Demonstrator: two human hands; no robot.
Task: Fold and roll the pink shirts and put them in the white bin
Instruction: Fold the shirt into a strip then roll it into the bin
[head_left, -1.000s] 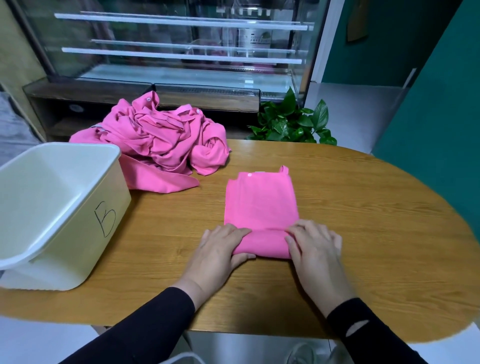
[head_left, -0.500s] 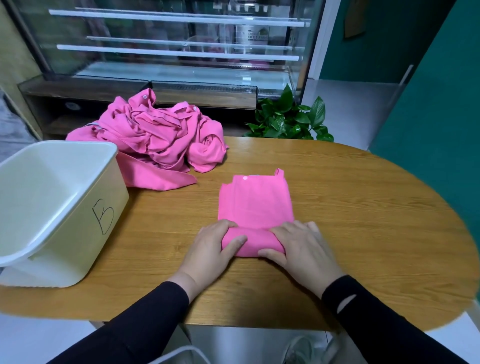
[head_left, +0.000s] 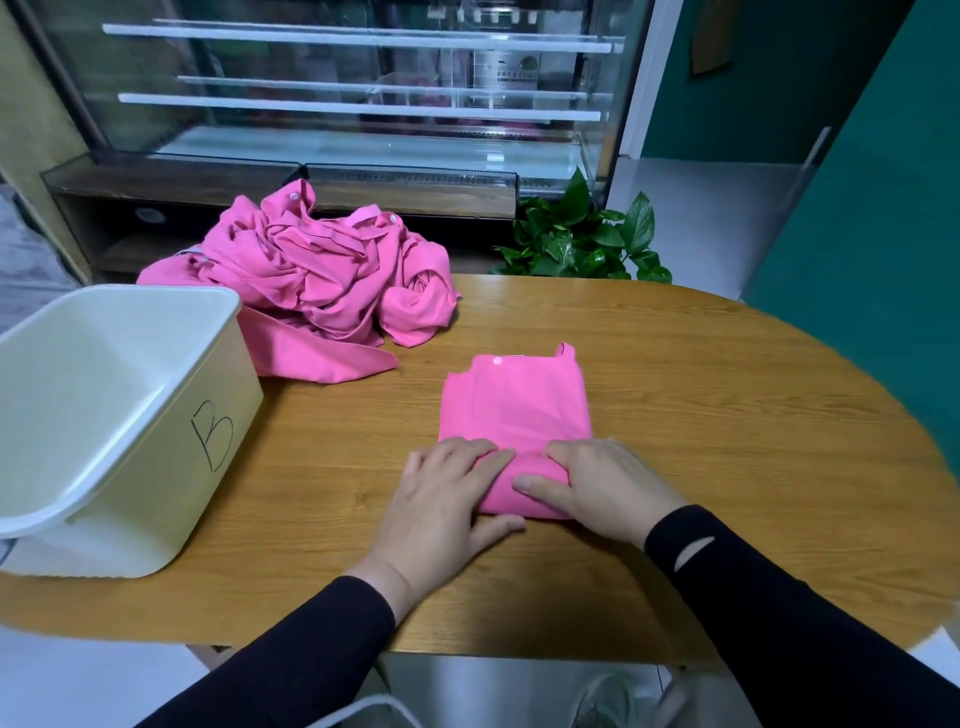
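A folded pink shirt (head_left: 519, 405) lies as a narrow strip in the middle of the wooden table (head_left: 753, 426), its near end rolled up. My left hand (head_left: 441, 499) grips the left part of the roll, fingers curled over its top. My right hand (head_left: 602, 483) holds the right part the same way, thumb against the near side. A heap of crumpled pink shirts (head_left: 332, 280) sits at the table's far left. The white bin (head_left: 156, 400), marked "B", stands at the left edge with nothing visible inside.
A glass display case (head_left: 363, 104) stands behind the table. A green potted plant (head_left: 582, 244) rises at the far edge. A teal wall is on the right. The table's near edge runs just under my forearms.
The roll has grown away from me, so the flat strip is shorter. Both hands have shifted closer together on the roll.
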